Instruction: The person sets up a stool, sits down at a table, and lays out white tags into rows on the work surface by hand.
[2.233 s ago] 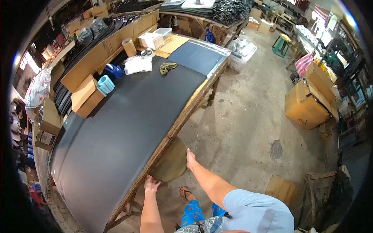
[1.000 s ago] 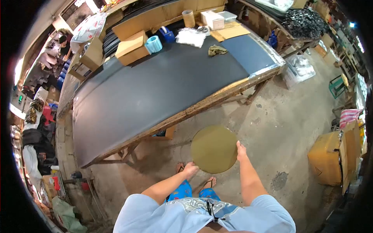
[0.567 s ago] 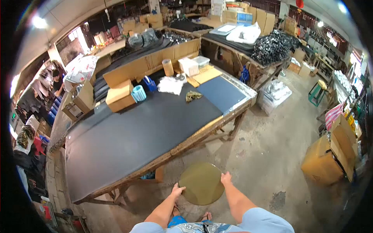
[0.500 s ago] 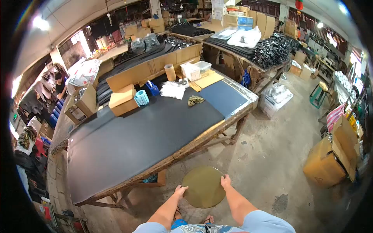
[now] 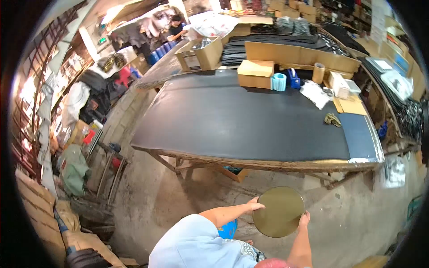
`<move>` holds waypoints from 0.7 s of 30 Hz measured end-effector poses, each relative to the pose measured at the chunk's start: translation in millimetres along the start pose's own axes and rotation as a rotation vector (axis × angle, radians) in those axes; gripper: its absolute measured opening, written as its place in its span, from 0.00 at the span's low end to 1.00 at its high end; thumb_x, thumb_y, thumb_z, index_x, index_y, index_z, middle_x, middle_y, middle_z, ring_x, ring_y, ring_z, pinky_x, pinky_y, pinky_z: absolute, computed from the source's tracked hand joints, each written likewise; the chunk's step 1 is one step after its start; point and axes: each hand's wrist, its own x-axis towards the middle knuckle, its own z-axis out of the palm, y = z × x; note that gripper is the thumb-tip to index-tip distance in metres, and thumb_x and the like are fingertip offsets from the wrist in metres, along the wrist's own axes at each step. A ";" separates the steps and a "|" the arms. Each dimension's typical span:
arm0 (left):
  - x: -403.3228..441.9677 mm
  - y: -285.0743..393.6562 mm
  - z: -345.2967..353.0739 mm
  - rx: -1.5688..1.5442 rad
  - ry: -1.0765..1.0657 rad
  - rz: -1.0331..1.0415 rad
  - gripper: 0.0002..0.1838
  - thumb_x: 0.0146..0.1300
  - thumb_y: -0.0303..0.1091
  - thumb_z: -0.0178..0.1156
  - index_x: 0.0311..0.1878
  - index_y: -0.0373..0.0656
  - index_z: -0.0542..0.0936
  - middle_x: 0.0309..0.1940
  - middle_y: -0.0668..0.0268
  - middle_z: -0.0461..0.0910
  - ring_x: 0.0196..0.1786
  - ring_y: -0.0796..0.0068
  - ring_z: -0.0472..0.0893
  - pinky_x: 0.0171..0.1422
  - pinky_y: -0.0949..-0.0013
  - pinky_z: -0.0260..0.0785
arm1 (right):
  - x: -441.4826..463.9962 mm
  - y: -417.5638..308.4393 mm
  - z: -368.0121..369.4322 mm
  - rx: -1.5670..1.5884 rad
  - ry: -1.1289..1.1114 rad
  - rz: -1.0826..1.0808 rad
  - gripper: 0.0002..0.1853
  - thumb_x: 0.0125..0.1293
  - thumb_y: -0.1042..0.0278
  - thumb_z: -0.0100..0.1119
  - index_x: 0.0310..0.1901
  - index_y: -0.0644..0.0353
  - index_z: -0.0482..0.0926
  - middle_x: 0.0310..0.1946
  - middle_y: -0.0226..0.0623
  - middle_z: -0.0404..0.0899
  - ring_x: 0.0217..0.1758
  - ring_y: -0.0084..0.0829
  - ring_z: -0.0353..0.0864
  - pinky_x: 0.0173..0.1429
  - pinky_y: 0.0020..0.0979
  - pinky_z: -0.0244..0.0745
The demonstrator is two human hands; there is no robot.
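A round, flat olive-coloured disc (image 5: 279, 212) with a thin rim is held out in front of my body, below the table's near edge. My left hand (image 5: 255, 204) grips its left rim, thumb on top. On the opposite side, my right hand (image 5: 304, 219) is closed around the right rim. The fingers under the disc are hidden. What the disc is made of I cannot tell. Behind it stands the long table (image 5: 223, 120) with a dark sheet over its top.
On the table are a cardboard box (image 5: 255, 74), a light-blue roll (image 5: 278, 82), a blue tape dispenser (image 5: 293, 78), a cardboard tube (image 5: 318, 73) and a crumpled cloth (image 5: 332, 119). A wooden rack (image 5: 109, 172) stands left. A person (image 5: 175, 30) is at the far back.
My view has swung to the left, so the table now lies across the front. Both hands still hold the disc by its sides.
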 end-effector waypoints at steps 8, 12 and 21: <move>-52.4 166.4 -112.8 0.180 -0.486 0.688 0.16 0.66 0.40 0.61 0.52 0.43 0.83 0.47 0.60 0.84 0.52 0.66 0.82 0.59 0.64 0.73 | 7.1 -172.2 27.6 -0.575 0.690 -0.645 0.27 0.71 0.55 0.53 0.66 0.59 0.66 0.68 0.48 0.64 0.73 0.45 0.59 0.73 0.45 0.55; 39.0 224.8 -177.5 0.189 -0.090 1.139 0.10 0.63 0.34 0.64 0.46 0.42 0.84 0.43 0.61 0.84 0.54 0.64 0.80 0.61 0.61 0.70 | 34.1 -276.7 60.7 -0.858 0.851 -0.844 0.26 0.71 0.55 0.52 0.67 0.56 0.66 0.71 0.45 0.59 0.76 0.45 0.53 0.75 0.54 0.45; 136.8 237.1 -225.9 0.749 -0.043 1.138 0.31 0.62 0.45 0.62 0.67 0.47 0.69 0.70 0.53 0.59 0.75 0.51 0.55 0.76 0.37 0.44 | 92.3 -320.9 147.0 -1.188 0.453 -0.681 0.30 0.71 0.48 0.50 0.71 0.49 0.61 0.75 0.41 0.52 0.78 0.47 0.45 0.77 0.54 0.40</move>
